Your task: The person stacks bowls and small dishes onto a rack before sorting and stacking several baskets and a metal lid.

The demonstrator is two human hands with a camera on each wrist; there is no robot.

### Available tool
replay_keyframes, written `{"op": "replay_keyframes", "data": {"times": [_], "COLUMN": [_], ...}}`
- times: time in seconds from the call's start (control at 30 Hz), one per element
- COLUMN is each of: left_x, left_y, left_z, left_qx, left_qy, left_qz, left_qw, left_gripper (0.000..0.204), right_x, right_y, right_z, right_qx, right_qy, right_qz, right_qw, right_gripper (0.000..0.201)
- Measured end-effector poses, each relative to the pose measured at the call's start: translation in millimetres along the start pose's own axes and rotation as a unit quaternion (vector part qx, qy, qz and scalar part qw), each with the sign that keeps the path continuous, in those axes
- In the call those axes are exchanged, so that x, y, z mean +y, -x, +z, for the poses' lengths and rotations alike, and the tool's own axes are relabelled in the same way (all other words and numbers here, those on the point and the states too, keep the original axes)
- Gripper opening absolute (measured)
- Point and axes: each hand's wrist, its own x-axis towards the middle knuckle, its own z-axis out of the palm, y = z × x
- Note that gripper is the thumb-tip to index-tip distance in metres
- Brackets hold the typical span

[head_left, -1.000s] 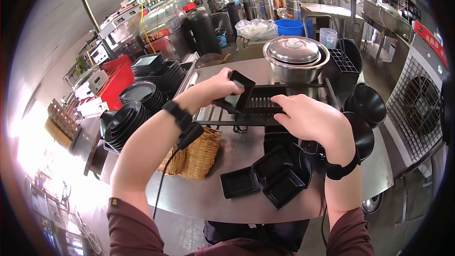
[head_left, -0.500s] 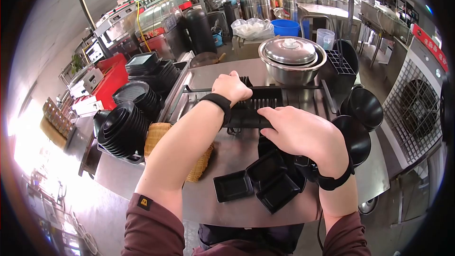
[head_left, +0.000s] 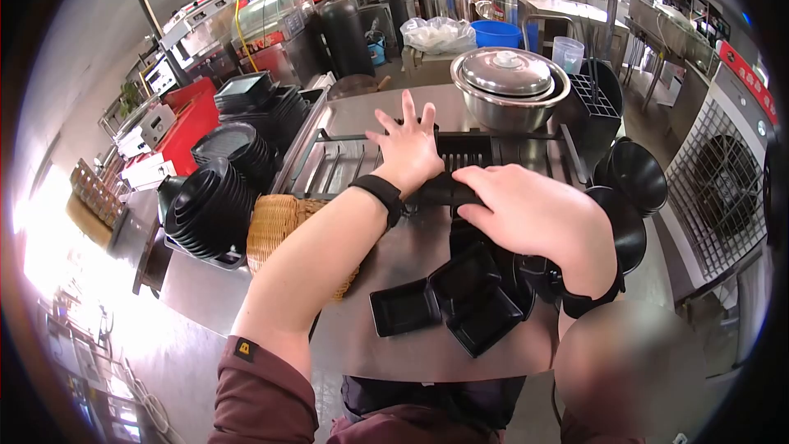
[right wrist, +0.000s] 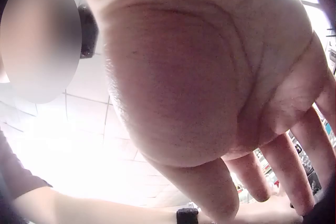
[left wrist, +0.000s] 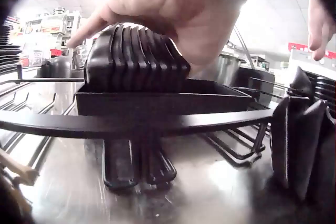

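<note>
- left hand [head_left: 408, 144] flat, fingers spread, pressing row of upright black trays [left wrist: 137, 58] in rack [head_left: 345, 160] at far side of steel table [head_left: 386, 345]
- right hand [head_left: 530, 214] near rack's front edge, over loose trays [head_left: 460, 296]; fingers straight, slightly apart

steel counter [head_left: 386, 353] | lidded steel pot [head_left: 508, 86] | ceiling strip lights | red cabinet [head_left: 191, 127] left
</note>
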Motion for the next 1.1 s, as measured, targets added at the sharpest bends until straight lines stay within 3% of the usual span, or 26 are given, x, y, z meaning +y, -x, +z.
{"op": "replay_keyframes", "data": {"times": [0.07, 0.2, 0.27, 0.3, 0.43, 0.5, 0.57, 0.63, 0.67, 0.73, 0.77, 0.83, 0.9, 0.93, 0.97, 1.03, 1.1], "left_x": [-3.2, -5.8, -10.6, -11.3, -11.6, -8.6, -17.6, -20.4, -29.1, -41.3, -45.6, -59.3, -72.4, -77.2, -80.1, -81.6, -76.2], "left_y": [-0.1, 3.8, 6.2, 6.9, 22.0, 59.7, 99.2, 149.8, 171.0, 203.6, 214.7, 225.2, 229.5, 230.5, 230.1, 229.0, 229.1], "left_z": [7.0, 3.1, 8.4, 7.4, -4.8, -36.2, -60.3, -78.3, -69.4, -56.0, -52.1, -37.2, -24.9, -25.9, -30.4, -46.8, -61.6], "left_qx": [0.052, 0.062, 0.119, 0.117, 0.256, 0.247, 0.131, -0.08, -0.083, -0.072, -0.057, -0.085, -0.153, -0.143, -0.144, -0.16, -0.143], "left_qy": [-0.028, -0.034, -0.083, -0.082, 0.046, 0.109, 0.185, 0.249, 0.226, 0.159, 0.115, 0.083, 0.157, 0.153, 0.157, 0.158, 0.186], "left_qz": [0.028, 0.043, 0.145, 0.145, 0.232, 0.225, 0.264, 0.196, 0.213, 0.245, 0.258, 0.253, 0.165, 0.169, 0.171, 0.101, 0.097], "left_qw": [0.998, 0.997, 0.979, 0.979, 0.937, 0.936, 0.937, 0.945, 0.947, 0.954, 0.957, 0.96, 0.962, 0.963, 0.962, 0.969, 0.967], "left_gripper": [0.095, 0.089, 0.077, 0.077, 0.045, 0.034, 0.029, 0.029, 0.032, 0.039, 0.044, 0.052, 0.05, 0.036, 0.036, 0.03, 0.022], "right_x": [-0.1, -4.5, -5.0, -4.9, -3.2, -5.8, -1.6, 0.5, 3.3, 8.5, 7.5, 3.3, 3.5, 4.0, 4.7, 6.2, 7.3], "right_y": [2.6, 6.5, 7.9, 8.8, 17.8, 21.6, 26.7, 31.6, 31.6, 30.1, 28.1, 21.0, 18.1, 16.8, 15.5, 13.3, 11.5], "right_z": [-1.6, -10.6, -12.2, -12.2, -14.1, -18.9, -15.4, -12.8, -6.5, 7.9, 7.2, 2.7, 3.5, 4.1, 4.9, 6.2, 7.2], "right_qx": [0.006, -0.006, -0.005, -0.004, 0.012, 0.02, 0.044, 0.086, 0.082, 0.183, 0.18, 0.087, 0.078, 0.074, 0.073, 0.074, 0.077], "right_qy": [-0.001, -0.016, -0.014, -0.014, -0.001, 0.007, 0.023, 0.032, 0.028, 0.065, 0.063, 0.034, 0.029, 0.029, 0.032, 0.036, 0.037], "right_qz": [0.009, 0.036, 0.034, 0.033, 0.02, 0.039, 0.031, -0.007, -0.001, -0.088, -0.083, -0.038, -0.035, -0.034, -0.032, -0.027, -0.024], "right_qw": [1.0, 0.999, 0.999, 0.999, 1.0, 0.999, 0.998, 0.996, 0.996, 0.977, 0.978, 0.995, 0.996, 0.996, 0.996, 0.996, 0.996], "right_gripper": [0.045, 0.046, 0.046, 0.047, 0.045, 0.041, 0.038, 0.038, 0.038, 0.021, 0.021, 0.037, 0.037, 0.038, 0.038, 0.039, 0.04]}}
